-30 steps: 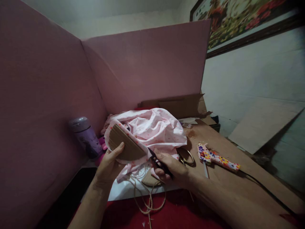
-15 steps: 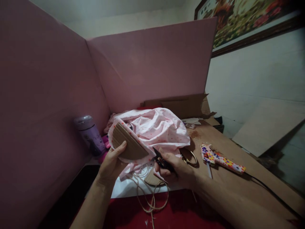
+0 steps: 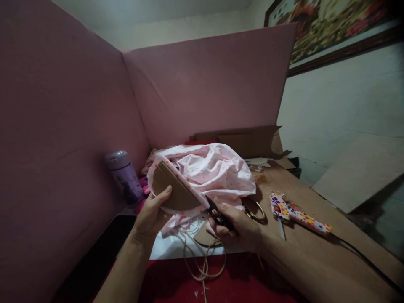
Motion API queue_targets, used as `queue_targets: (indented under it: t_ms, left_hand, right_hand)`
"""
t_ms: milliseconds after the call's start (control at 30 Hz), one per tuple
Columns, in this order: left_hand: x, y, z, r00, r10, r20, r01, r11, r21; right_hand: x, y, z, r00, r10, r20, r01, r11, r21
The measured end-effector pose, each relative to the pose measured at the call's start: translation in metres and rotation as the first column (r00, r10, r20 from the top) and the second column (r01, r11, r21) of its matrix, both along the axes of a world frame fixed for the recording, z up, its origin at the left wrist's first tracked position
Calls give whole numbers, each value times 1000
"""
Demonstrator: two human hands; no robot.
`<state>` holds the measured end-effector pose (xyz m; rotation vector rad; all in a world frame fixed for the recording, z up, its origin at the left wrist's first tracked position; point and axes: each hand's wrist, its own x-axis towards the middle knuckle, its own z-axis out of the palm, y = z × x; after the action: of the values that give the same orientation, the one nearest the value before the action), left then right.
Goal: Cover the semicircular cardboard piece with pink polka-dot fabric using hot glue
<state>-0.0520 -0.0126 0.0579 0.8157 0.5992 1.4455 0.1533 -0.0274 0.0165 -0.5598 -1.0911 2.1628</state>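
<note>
My left hand [image 3: 154, 212] pinches a half-round piece of corrugated cardboard [image 3: 176, 191], thumb on its face and fingers behind. Pink dotted fabric [image 3: 217, 168] lies under the cardboard, with a narrow margin showing around its edge, and bunches up behind it. In my right hand [image 3: 233, 223] is a small pair of black thread snips [image 3: 216, 212]. Their blades point up and left, close to the right corner of the cardboard, at the fabric margin. Whether the blades touch the fabric I cannot tell.
Twine [image 3: 202, 277] loops over the red cloth [image 3: 170, 282] in front. Another cardboard piece [image 3: 205, 237] lies below my hands. To the right are gold-handled scissors [image 3: 260, 212] and a flowered glue gun [image 3: 299, 216] with its cord. A purple bottle [image 3: 124, 179] stands at left by the pink panel [image 3: 208, 88].
The whole view has shifted slightly, so everything appears a little further right. Both hands keep their grips, and the snips stay near the cardboard's right corner.
</note>
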Motion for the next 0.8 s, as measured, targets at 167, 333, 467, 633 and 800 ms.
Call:
queue_targets:
  t_ms: [167,333,467,633,800]
  left_hand:
    - [2,-2,1,1000,13,5,-13,1000,-5]
    - [3,-4,4,1000,-11,-1,11,1000,-11]
    - [1,-2,2,1000,-4,-24,4,1000,20]
    - [0,0,-1,999,-35,-36,37,998,59]
    - [-1,0,-2,1000,16,-13,-15,999,33]
  right_hand:
    - [0,-2,4,998,6,-66,-8,1000,-29]
    - [-2,-4,8,998,-36,-50,35,999,-21]
    - [-5,-4,6,996,-73,-47,74,997,16]
    - [-6,-3,3,994,-111,9,110,990,90]
    - [-4,-5,4,993,-118,16,117,993,31]
